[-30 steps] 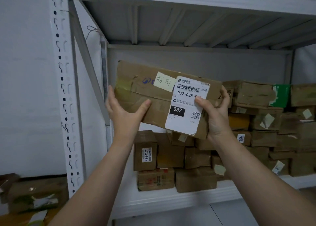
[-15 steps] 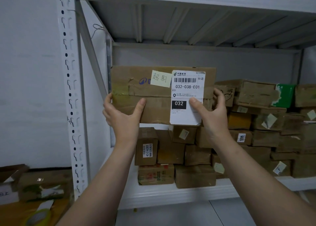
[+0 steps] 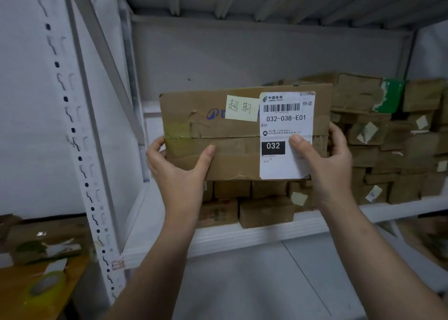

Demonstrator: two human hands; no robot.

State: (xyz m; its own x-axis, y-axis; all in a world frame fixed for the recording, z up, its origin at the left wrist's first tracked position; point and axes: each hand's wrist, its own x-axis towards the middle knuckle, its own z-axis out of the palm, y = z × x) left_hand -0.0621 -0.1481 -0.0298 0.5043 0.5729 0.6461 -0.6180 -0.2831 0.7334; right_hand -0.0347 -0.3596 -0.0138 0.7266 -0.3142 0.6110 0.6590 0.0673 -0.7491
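Head view: holds a flat cardboard parcel up in front of the shelf bay, long side level, broad face toward the camera. Grips its lower left corner with the left hand, thumb laid across the front, fingers curled round the left edge. Clamps its lower right part with the right hand, thumb pressed on the white shipping label, fingers wrapped round the right edge. Reads on that label a barcode, "032-038-E01" and a black block marked "032". Bears just left of it a pale yellow sticky note with handwriting.

Sits clear above the white shelf board, in front of small brown boxes standing on it. Cannot tell whether its back touches them. Stands just beside a taller stack of cartons to the right, one of them with a green patch. Left of the bay: perforated white upright. Lower left, blurred: more cartons and a yellowish tape roll.
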